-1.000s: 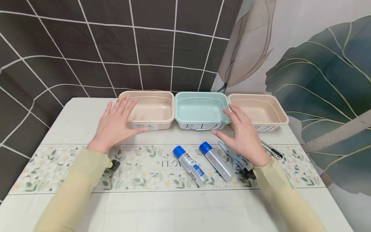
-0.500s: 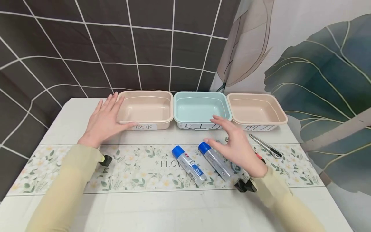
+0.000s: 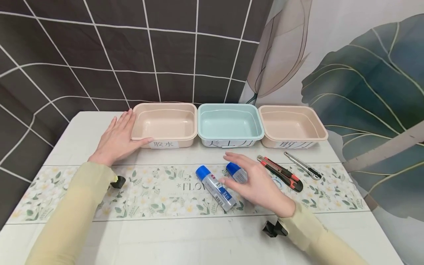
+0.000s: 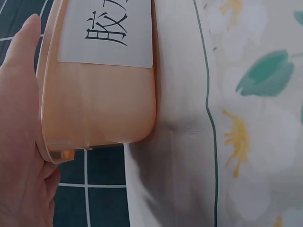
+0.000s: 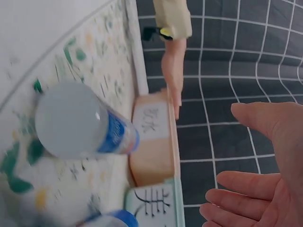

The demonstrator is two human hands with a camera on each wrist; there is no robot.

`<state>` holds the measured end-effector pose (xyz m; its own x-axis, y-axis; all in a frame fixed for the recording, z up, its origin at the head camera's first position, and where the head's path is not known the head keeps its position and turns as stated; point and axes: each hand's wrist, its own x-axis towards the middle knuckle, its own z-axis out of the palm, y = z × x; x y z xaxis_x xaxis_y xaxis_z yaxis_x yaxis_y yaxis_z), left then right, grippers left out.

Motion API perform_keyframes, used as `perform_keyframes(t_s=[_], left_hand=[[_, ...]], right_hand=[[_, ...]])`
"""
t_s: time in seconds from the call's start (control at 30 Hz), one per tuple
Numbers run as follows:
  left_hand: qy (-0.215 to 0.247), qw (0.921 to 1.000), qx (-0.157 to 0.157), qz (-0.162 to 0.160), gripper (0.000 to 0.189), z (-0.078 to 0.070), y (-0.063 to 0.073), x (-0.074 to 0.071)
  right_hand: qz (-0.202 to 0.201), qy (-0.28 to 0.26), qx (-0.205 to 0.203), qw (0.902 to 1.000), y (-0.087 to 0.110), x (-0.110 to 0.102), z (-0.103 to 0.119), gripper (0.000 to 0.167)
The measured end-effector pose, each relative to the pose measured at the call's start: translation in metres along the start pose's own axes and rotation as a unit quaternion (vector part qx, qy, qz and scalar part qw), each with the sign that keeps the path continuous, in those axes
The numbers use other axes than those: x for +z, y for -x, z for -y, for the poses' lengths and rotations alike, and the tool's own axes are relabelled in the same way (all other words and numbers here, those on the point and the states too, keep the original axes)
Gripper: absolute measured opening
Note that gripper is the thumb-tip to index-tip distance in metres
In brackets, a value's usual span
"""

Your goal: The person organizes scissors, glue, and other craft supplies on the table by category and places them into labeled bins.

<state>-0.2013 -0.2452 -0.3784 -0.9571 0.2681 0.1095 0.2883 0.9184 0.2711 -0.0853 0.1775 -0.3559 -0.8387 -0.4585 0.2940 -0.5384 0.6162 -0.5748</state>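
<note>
Before you, a silver, blue-capped tube (image 3: 216,189) lies slanted beside a second tube (image 3: 237,173); a pink bin (image 3: 186,142) stands upright beyond.

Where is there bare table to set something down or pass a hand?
Bare: the near white part of the table, between the left sleeve and right sleeve; also the floral strip between the left sleeve and left glue stick. Crowded: around the right hand, with that stick, the other glue stick, red-and-black cutter and silver cutter.
</note>
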Motion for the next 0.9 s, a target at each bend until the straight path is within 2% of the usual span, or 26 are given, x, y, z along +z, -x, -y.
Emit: perform_keyframes(t_s=[0.2,0.43,0.73,0.9], left_hand=[[0.004,1.0,0.001,0.005,0.11,0.002,-0.001,0.001],[0.003,1.0,0.007,0.005,0.109,0.003,-0.004,0.001],[0.002,0.9999,0.003,0.012,0.109,0.004,-0.004,0.002],[0.004,0.9999,0.005,0.013,0.11,0.005,-0.004,0.003]], right_hand=[[0.027,-0.027,-0.006,0.9993,0.007,0.016,-0.001,0.051],[0.045,-0.016,0.016,0.9987,0.012,0.032,0.0,0.041],[0.046,-0.001,0.036,0.9983,0.016,0.047,-0.003,0.044],[0.062,-0.017,0.072,0.9954,0.016,0.051,-0.002,0.043]])
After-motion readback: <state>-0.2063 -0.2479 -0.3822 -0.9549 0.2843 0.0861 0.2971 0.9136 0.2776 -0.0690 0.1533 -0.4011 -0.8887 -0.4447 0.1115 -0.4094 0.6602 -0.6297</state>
